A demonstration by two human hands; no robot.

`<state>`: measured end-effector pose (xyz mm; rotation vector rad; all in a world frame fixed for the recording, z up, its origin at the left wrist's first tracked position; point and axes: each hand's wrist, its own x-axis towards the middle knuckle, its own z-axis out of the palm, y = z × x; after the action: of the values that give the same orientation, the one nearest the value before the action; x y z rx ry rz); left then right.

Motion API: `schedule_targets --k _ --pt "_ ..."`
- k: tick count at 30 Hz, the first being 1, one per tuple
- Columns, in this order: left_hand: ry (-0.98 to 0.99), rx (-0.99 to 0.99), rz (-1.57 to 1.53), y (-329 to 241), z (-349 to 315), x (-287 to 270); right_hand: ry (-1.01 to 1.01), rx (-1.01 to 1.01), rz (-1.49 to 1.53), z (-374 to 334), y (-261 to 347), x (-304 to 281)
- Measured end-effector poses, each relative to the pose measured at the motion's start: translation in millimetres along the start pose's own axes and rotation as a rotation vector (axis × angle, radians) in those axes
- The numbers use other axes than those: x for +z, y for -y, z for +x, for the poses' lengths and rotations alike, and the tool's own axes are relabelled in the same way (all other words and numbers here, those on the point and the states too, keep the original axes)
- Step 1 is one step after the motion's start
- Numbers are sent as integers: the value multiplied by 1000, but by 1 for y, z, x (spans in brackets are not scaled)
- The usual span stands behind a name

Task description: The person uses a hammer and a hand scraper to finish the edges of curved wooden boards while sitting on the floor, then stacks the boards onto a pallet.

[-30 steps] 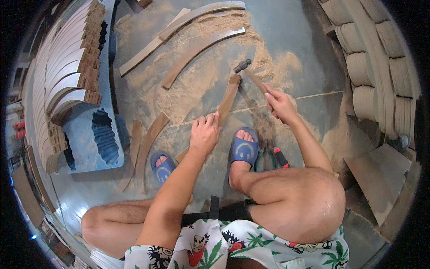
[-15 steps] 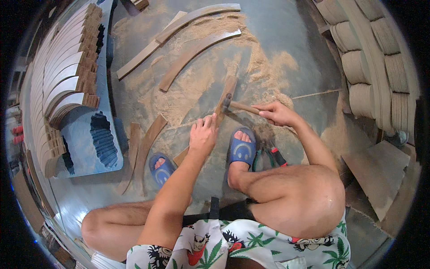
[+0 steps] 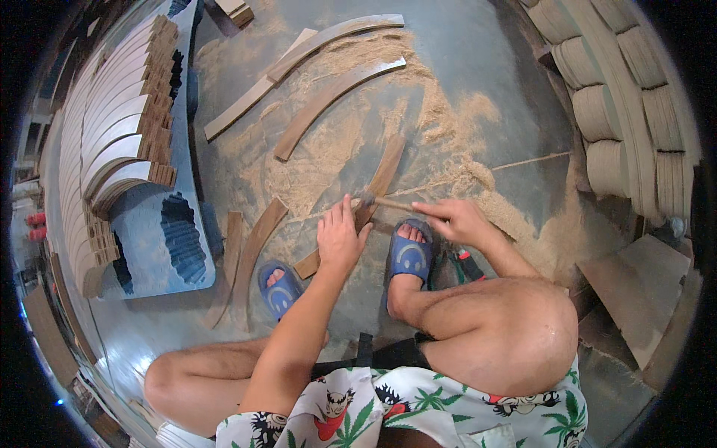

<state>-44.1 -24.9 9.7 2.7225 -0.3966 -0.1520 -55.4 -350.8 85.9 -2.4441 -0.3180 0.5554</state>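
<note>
- Here, in the head view, a curved wooden strip [image 3: 373, 196] lies on a sawdust-strewn concrete floor [image 3: 478, 97], brown, flat and narrow, running from upper right down to lower left between the person's two blue sandals [image 3: 409, 257].
- The left hand [image 3: 340, 239] rests palm-down on the strip's lower half, fingers [image 3: 336, 216] extended and pressed flat against the wood rather than curled around it; the lower end of the strip pokes out beneath the wrist.
- The right hand [image 3: 457, 220] is closed around the wooden handle of a hammer [image 3: 385, 202], whose small dark head sits on the strip just beside the left fingertips.
- The strip's upper end reaches into a thick drift of sawdust [image 3: 448, 142], well clear of both hands.
- Two longer curved strips [image 3: 336, 93] lie apart at the top of the floor, and two more lie left of the left sandal.
- A stack of curved wooden pieces [image 3: 119, 142] stands at the left, on a blue sheet.
- A red-handled tool [image 3: 467, 263] lies beside the right foot.
</note>
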Motion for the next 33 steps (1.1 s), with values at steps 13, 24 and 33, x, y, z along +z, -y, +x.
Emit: schedule_targets --k 13,24,33 --pt "-45 36 -106 12 -3 6 -628 271 -223 32 -50 -15" --pt "-71 58 -100 16 -4 10 -543 215 -164 11 -24 15" --pt "9 -90 -176 0 2 -9 -410 368 564 0 -10 -14"
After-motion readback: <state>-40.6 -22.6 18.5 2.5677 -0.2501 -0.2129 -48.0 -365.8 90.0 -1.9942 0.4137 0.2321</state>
